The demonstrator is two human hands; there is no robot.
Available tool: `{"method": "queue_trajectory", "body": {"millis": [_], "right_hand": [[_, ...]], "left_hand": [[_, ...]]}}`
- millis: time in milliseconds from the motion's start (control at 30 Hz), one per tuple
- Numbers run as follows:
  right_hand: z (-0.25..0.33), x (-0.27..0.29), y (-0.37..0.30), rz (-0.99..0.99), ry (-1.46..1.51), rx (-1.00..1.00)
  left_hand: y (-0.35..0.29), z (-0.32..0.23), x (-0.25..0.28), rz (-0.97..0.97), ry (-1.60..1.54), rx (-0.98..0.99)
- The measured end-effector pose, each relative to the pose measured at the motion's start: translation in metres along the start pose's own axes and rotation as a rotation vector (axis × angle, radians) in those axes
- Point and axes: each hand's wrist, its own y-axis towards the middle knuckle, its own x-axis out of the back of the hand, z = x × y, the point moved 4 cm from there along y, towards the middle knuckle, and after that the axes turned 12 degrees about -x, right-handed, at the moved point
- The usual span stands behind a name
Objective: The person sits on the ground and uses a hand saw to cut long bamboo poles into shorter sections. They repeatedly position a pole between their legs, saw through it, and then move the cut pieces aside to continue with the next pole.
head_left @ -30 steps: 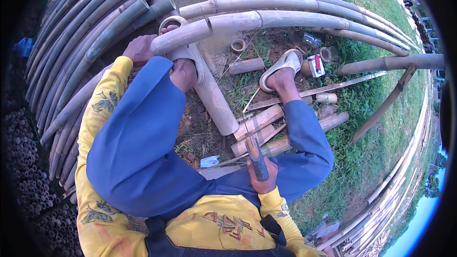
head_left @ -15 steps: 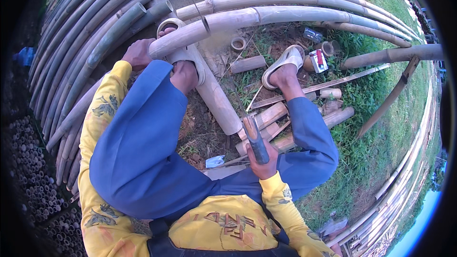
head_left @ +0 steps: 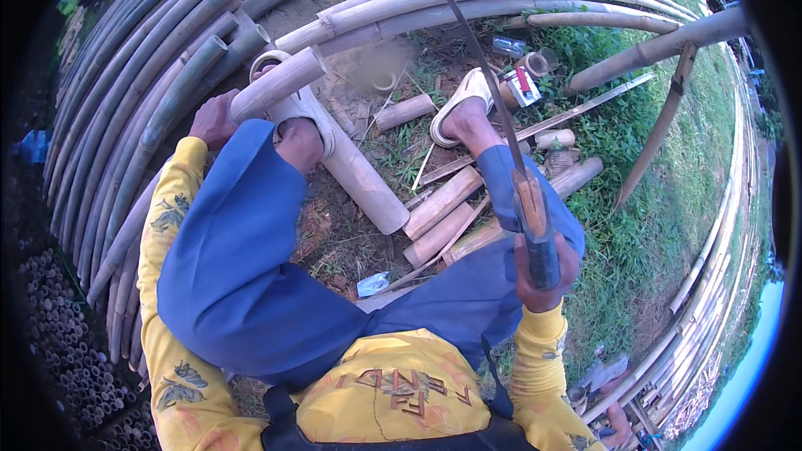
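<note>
My right hand (head_left: 543, 277) grips the handle of a long, thin-bladed knife (head_left: 493, 100), whose blade rises up and away toward the top of the view. My left hand (head_left: 213, 119) rests on a pale bamboo pole (head_left: 280, 83), holding it against the pile at the left. I wear yellow sleeves and blue trousers. One bare knee sits by a short, thick bamboo section (head_left: 359, 175). My sandalled foot (head_left: 459, 108) stands on the ground among cut bamboo pieces (head_left: 443, 200).
Long bamboo poles (head_left: 125, 108) are stacked at left and arc across the top. A leaning pole (head_left: 668, 42) and thin stick cross at right over grass. Small cut rings, a red-and-white packet (head_left: 524, 85) and a plastic wrapper (head_left: 373, 284) lie on the dirt.
My right hand has lifted the knife from low by my lap up and to the right, blade now pointing high. My left hand stays on the pole.
</note>
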Motion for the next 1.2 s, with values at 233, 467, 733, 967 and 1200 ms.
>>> {"method": "queue_trajectory", "body": {"millis": [233,467,733,967,1200], "right_hand": [[-0.035,0.143,-0.103,-0.197,-0.340,-0.269],[-0.122,0.121,-0.263,-0.337,-0.428,-0.684],[-0.209,0.043,-0.326,-0.379,-0.550,-0.914],[-0.264,0.018,-0.333,-0.078,-0.595,-1.089],[-0.263,0.028,-0.296,0.056,-0.697,-1.102]], "left_hand": [[-0.010,-0.007,0.028,-0.101,0.103,0.009],[-0.034,-0.044,0.094,-0.167,0.211,0.105],[-0.048,-0.002,0.129,-0.218,0.461,0.270],[-0.075,0.083,0.049,0.025,0.435,0.537],[-0.098,0.144,0.012,-0.121,0.517,0.611]]}}
